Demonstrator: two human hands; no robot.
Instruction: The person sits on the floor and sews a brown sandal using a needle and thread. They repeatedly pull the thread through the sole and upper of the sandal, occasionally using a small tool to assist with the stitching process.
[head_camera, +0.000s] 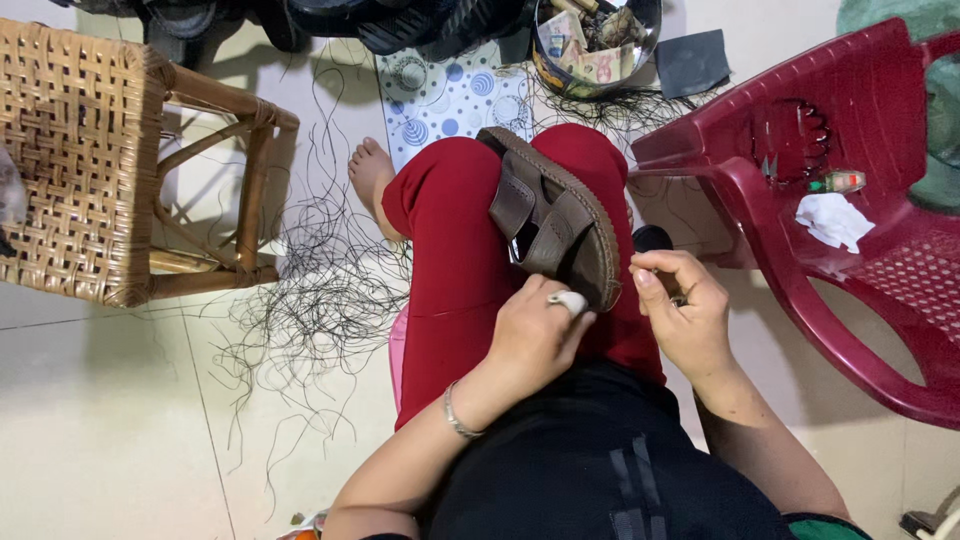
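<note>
Seated on the pale tiled floor (110, 400), I steady a brown leather two-strap sandal (550, 215) across my red-trousered lap (455, 250). My left hand (535, 335), with a white wrap on one finger, closes on the sandal's heel end. My right hand (685, 310) pinches something small and dark just beside the sole's edge; what it is cannot be told. Loose black threads (320, 290) sprawl over the floor near a woven cane stool (85, 150), and a dark red plastic chair (850, 230) stands at my right.
</note>
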